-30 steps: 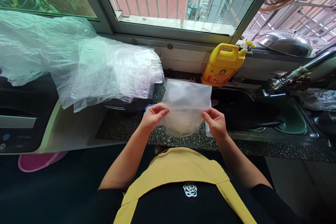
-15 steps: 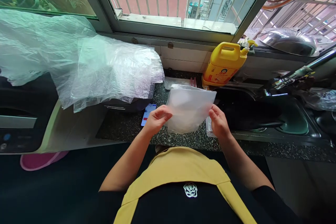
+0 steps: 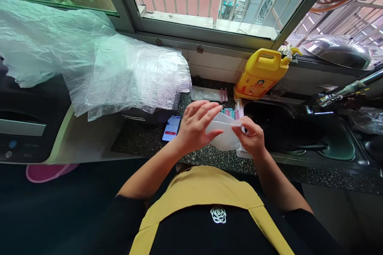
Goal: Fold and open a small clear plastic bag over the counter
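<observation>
A translucent frosted plastic bag (image 3: 225, 137) hangs above the dark speckled counter, folded over near its top. My right hand (image 3: 252, 134) pinches its upper right corner between thumb and fingers. My left hand (image 3: 199, 125) is open at the bag's left side, fingers stretched out and thumb apart, covering part of the bag. Whether the left palm touches the plastic I cannot tell. Behind the bag, teal and pink clips (image 3: 230, 113) show in part. Farther back lies a clear packet (image 3: 206, 94) with pink pieces at its right end.
A phone (image 3: 171, 128) with a lit screen lies left of my hands. Crumpled clear plastic sheeting (image 3: 131, 75) covers appliances on the left. A yellow jug (image 3: 260, 73) stands behind the dark sink (image 3: 354, 158) at right. A faucet (image 3: 327, 99) reaches over the sink.
My left hand has let go of the bag's left edge and opened up in front of it. The bag has gone from spread flat to folded, still pinched by my right hand.
</observation>
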A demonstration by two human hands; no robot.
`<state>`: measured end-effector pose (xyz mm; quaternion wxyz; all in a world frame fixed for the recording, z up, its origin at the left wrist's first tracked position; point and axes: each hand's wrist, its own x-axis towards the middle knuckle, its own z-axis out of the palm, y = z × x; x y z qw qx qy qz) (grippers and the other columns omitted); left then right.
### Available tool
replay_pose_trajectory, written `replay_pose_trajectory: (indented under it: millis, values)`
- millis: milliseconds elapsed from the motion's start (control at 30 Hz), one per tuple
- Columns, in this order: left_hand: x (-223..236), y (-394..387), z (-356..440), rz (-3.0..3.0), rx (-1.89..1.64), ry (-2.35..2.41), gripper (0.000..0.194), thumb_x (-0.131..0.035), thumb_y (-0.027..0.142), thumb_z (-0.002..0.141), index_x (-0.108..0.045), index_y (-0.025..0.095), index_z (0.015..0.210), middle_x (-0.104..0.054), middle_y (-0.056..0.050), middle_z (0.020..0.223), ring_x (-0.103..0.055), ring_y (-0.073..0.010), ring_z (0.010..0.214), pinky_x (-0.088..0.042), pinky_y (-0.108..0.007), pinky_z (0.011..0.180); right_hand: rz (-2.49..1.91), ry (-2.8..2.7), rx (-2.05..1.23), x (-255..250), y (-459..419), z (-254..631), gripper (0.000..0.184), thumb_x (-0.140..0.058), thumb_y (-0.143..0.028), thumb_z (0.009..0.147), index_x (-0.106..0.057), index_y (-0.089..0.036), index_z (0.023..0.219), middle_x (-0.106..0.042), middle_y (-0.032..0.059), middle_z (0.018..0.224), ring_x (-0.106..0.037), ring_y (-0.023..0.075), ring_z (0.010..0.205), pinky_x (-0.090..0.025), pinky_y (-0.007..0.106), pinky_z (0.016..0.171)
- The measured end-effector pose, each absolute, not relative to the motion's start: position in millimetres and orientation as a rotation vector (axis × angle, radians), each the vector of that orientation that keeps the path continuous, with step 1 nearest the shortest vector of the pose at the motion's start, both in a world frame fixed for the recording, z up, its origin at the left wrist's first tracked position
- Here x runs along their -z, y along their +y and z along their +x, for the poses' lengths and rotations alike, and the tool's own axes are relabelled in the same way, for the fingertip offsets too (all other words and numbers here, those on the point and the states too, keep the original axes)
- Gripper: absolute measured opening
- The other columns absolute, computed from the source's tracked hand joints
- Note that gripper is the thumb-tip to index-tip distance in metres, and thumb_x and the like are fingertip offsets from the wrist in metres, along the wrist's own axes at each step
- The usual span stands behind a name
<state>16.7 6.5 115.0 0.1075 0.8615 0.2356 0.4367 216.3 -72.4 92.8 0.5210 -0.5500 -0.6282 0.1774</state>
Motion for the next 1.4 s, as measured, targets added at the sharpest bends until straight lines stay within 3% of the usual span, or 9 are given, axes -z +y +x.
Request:
replay_pose_trajectory:
  millis: [133, 233, 433, 600, 833, 967, 1133, 1267, 1400]
  values:
    - [-110.8, 14.3, 25.9, 2.557, -0.996, 0.609, 0.022, -0.054, 0.037, 0.087, -0.067, 0.018, 0.087, -0.068, -0.007, 0.082, -0.056, -0.0204, 0.085, -0.042, -0.035, 0.082, -1.329, -1.551, -0.371, -94.5, -76.1, 220.8, 0.017, -0.061, -0.030, 0.082, -0.061, -0.021, 0.067, -0.058, 0.0006, 0.065, -0.051, 0.0152, 0.065, -0.041, 0.031, 0.065]
    - [-108.7, 16.1, 24.4, 2.504, -0.940, 0.531, 0.026, -0.049, 0.029, 0.090, -0.064, 0.017, 0.072, -0.063, -0.005, 0.069, -0.052, -0.0163, 0.069, -0.041, -0.029, 0.068, -1.380, -1.414, -0.347, -91.2, -78.5, 218.3, 0.022, -0.059, -0.040, 0.083, -0.061, -0.021, 0.073, -0.059, 0.0018, 0.070, -0.052, 0.0154, 0.067, -0.042, 0.030, 0.064]
    - [-117.6, 8.2, 23.6, 2.404, -0.950, 0.520, 0.020, -0.048, 0.023, 0.090, -0.061, 0.016, 0.077, -0.060, -0.003, 0.070, -0.051, -0.0115, 0.062, -0.038, -0.022, 0.058, -1.394, -1.209, -0.253, -82.8, -76.7, 207.0, 0.036, -0.051, -0.051, 0.086, -0.056, -0.020, 0.069, -0.051, -0.0008, 0.064, -0.047, 0.0125, 0.059, -0.038, 0.026, 0.057]
    - [-118.6, 5.8, 21.1, 2.343, -1.044, 0.555, 0.018, -0.048, 0.022, 0.089, -0.060, 0.016, 0.077, -0.059, -0.002, 0.069, -0.050, -0.0096, 0.059, -0.037, -0.019, 0.055, -1.406, -1.249, -0.185, -66.5, -79.3, 215.0, 0.052, -0.041, -0.067, 0.082, -0.061, -0.020, 0.086, -0.055, 0.0012, 0.070, -0.048, 0.0134, 0.059, -0.037, 0.026, 0.053]
    - [-120.4, 7.0, 13.2, 2.284, -1.056, 0.538, 0.018, -0.049, 0.022, 0.088, -0.057, 0.017, 0.072, -0.059, -0.001, 0.064, -0.050, -0.0097, 0.057, -0.037, -0.020, 0.053, -1.530, -1.274, -0.132, -32.6, -93.3, 222.9, 0.051, -0.039, -0.056, 0.089, -0.047, -0.020, 0.054, -0.035, -0.0043, 0.047, -0.033, 0.0097, 0.043, -0.028, 0.026, 0.046]
    - [-117.7, 7.3, 12.7, 2.300, -1.025, 0.551, 0.021, -0.047, 0.024, 0.088, -0.058, 0.017, 0.072, -0.060, -0.002, 0.064, -0.051, -0.0102, 0.057, -0.036, -0.020, 0.053, -1.513, -1.275, -0.164, -32.1, -90.2, 227.5, 0.050, -0.038, -0.059, 0.088, -0.054, -0.020, 0.060, -0.044, -0.0022, 0.052, -0.042, 0.0116, 0.048, -0.033, 0.027, 0.049]
    - [-118.2, 4.6, 18.7, 2.407, -0.967, 0.524, 0.022, -0.046, 0.024, 0.089, -0.062, 0.017, 0.075, -0.062, -0.003, 0.066, -0.052, -0.0097, 0.057, -0.036, -0.020, 0.053, -1.439, -1.245, -0.185, -64.7, -81.1, 219.6, 0.055, -0.035, -0.068, 0.084, -0.064, -0.020, 0.084, -0.062, 0.0053, 0.080, -0.057, 0.0189, 0.078, -0.043, 0.031, 0.069]
    - [-121.1, 3.2, 20.4, 2.403, -0.958, 0.488, 0.022, -0.048, 0.027, 0.089, -0.063, 0.017, 0.079, -0.064, -0.004, 0.069, -0.054, -0.0104, 0.059, -0.037, -0.020, 0.054, -1.425, -1.127, -0.398, -87.9, -74.2, 202.5, 0.048, -0.045, -0.062, 0.084, -0.054, -0.020, 0.064, -0.043, -0.0024, 0.055, -0.038, 0.0103, 0.050, -0.031, 0.025, 0.048]
    - [-121.9, 3.6, 12.8, 2.331, -0.954, 0.532, 0.021, -0.054, 0.034, 0.086, -0.064, 0.016, 0.083, -0.065, -0.006, 0.073, -0.057, -0.0129, 0.064, -0.043, -0.023, 0.058, -1.387, -1.008, -0.282, -89.6, -70.5, 199.2, 0.050, -0.048, -0.063, 0.082, -0.043, -0.020, 0.056, -0.027, -0.0048, 0.051, -0.023, 0.0081, 0.046, -0.023, 0.025, 0.044]
